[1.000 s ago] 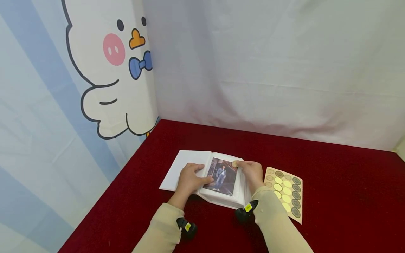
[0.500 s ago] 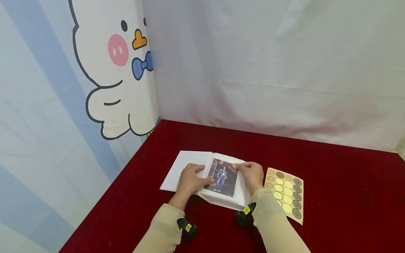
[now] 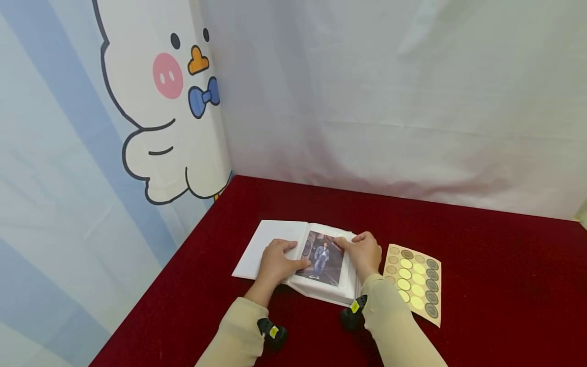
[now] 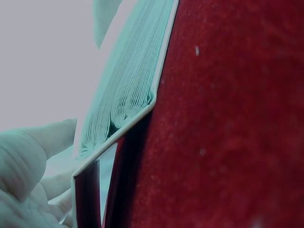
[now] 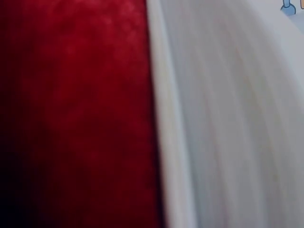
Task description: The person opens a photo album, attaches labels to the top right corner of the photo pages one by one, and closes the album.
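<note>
A white photo album (image 3: pixel 275 244) lies spread on the red table, its front cover folded out to the left and a thick block of pages on the right. The top page carries a photo (image 3: pixel 319 257) of a standing person in denim. My left hand (image 3: pixel 276 261) rests across the fold, thumb on the photo's left edge and fingers over the cover; the left wrist view shows the page block (image 4: pixel 128 71) beside it. At the photo's upper right corner, the thumb of my right hand (image 3: pixel 365 252) presses down, mostly covering a small round gold sticker (image 3: pixel 340 236).
To the right lies a sheet of round stickers (image 3: pixel 424 275), some gold and several grey, with bright yellow spots among them; my right forearm overlaps its edge. White cloth (image 3: pixel 390 102) hangs behind the table, and a cartoon-printed curtain (image 3: pixel 151 153) hangs at the left.
My right hand has gone from pinching the gold sticker at the photo's corner to pressing there with its thumb, the index finger drawn back rightward. My left hand has stayed in place.
</note>
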A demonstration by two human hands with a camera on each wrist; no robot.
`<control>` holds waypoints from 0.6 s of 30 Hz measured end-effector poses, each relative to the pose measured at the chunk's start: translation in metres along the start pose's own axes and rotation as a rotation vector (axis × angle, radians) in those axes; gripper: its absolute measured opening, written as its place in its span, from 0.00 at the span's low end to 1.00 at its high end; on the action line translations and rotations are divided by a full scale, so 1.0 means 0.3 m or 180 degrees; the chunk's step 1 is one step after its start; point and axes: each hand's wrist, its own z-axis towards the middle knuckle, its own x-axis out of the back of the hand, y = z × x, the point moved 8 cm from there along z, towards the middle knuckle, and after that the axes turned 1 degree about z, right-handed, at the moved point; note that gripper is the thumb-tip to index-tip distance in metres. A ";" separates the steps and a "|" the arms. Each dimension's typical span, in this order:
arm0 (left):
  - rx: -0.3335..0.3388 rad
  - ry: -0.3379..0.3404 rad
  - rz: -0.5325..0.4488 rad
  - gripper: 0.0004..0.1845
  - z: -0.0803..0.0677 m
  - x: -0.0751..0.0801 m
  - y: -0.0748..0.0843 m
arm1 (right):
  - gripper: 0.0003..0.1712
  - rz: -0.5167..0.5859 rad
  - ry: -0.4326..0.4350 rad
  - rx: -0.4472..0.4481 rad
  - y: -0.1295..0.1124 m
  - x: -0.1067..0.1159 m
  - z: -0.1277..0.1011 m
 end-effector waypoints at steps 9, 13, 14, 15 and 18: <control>0.0035 -0.0013 -0.0027 0.32 0.000 -0.004 -0.008 | 0.23 -0.0277 -0.0093 0.0109 -0.016 0.004 0.000; 0.0051 -0.0026 -0.0037 0.33 0.000 -0.009 -0.011 | 0.25 -0.0319 -0.0065 0.0165 -0.016 0.008 0.007; 0.0052 -0.0028 -0.0037 0.33 0.000 -0.009 -0.012 | 0.25 -0.0326 -0.0069 0.0182 -0.017 0.008 0.008; 0.0051 -0.0029 -0.0033 0.33 0.001 -0.010 -0.013 | 0.25 -0.0337 -0.0079 0.0209 -0.018 0.008 0.008; 0.0040 -0.0028 -0.0018 0.33 0.001 -0.010 -0.014 | 0.24 -0.0390 -0.0117 0.0290 -0.024 0.010 0.009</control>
